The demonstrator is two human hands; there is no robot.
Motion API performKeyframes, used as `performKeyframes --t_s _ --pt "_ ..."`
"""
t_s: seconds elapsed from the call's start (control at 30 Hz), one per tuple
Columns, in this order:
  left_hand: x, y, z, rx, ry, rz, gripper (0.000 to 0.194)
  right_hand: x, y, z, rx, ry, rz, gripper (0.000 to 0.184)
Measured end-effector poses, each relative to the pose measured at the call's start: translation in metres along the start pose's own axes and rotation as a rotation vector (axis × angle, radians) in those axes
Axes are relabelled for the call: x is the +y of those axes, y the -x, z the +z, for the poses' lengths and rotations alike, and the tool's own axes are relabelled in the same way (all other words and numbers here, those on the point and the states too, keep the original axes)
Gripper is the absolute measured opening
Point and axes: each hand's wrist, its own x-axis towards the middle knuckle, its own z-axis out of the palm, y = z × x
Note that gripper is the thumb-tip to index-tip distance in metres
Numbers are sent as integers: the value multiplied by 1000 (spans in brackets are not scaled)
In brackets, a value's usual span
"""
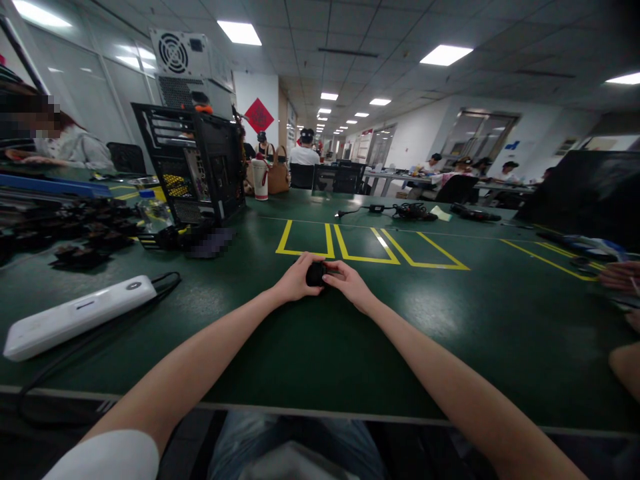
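Two bare hands are together over the green table (pixel 320 360), both closed on one small round black object (pixel 315 274). The left hand (pixel 294 280) wraps its left side, fingers over the top and thumb at the lower edge, while the right hand (pixel 353 285) grips its right edge with thumb and fingertips. Whether the object touches the tabletop cannot be told from this angle. It sits near the middle of the table, just on the near side of three shapes outlined in yellow tape (pixel 305 253). Beyond the tape lie a black cable with a plug (pixel 376 209) and a pale yellow slip of paper (pixel 441 213). On the left, a long white device (pixel 83 317) lies slantwise, with a dark cord (pixel 167 285) beside it; farther back are a heap of black parts (pixel 95 223), a clear bottle with a blue cap (pixel 156 213) and an upright black computer case (pixel 213 163). A white cup (pixel 261 179) and a brown bag (pixel 281 173) stand next to the case. Another person's hand (pixel 620 275) shows at the far right edge, well apart from these two.
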Motion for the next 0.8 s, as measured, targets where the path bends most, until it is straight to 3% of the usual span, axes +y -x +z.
performKeyframes --t_s 0.3,0.6,0.8 --pt "-1 1 0 4 -3 5 57 0 1 3 39 4 -47 22" --pt "-3 0 1 17 5 24 58 3 -1 1 -3 -7 -26 30" --pt "-1 1 -1 4 11 1 58 2 -1 2 42 -5 -62 21"
